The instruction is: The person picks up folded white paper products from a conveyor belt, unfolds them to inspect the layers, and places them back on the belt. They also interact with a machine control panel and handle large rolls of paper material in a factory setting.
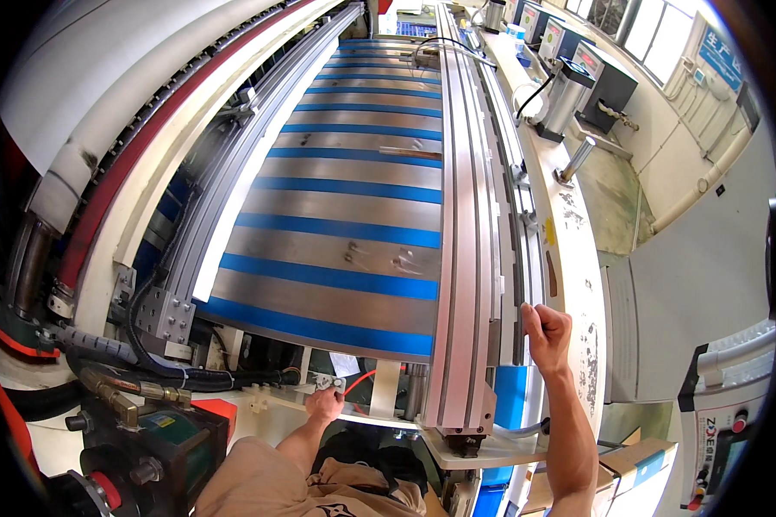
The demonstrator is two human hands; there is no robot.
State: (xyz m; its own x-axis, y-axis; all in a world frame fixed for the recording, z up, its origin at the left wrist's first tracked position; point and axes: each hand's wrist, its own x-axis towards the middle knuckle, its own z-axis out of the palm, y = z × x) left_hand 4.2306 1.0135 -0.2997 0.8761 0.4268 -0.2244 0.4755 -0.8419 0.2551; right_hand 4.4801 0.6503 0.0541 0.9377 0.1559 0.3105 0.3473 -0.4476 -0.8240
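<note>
My left hand [323,404] is closed at the near end of a large machine, next to a small metal bracket [323,382] on its cream frame. What its fingers hold, if anything, is hidden. Farther right, my right hand [550,336] is curled closed beside the dark edge of a long side rail [516,258]. Whatever lies in those fingers cannot be made out. Between and beyond my hands lies a wide metal bed [336,207] crossed by several blue strips [336,227]. A long grooved aluminium beam [463,224] runs along the bed's right side.
Black hoses [259,377] and a dark green motor-like unit [168,439] crowd the lower left. A worn cream ledge [578,258] carries upright metal cylinders [567,99]. At the lower right are a control panel [729,431] and cardboard boxes [642,461].
</note>
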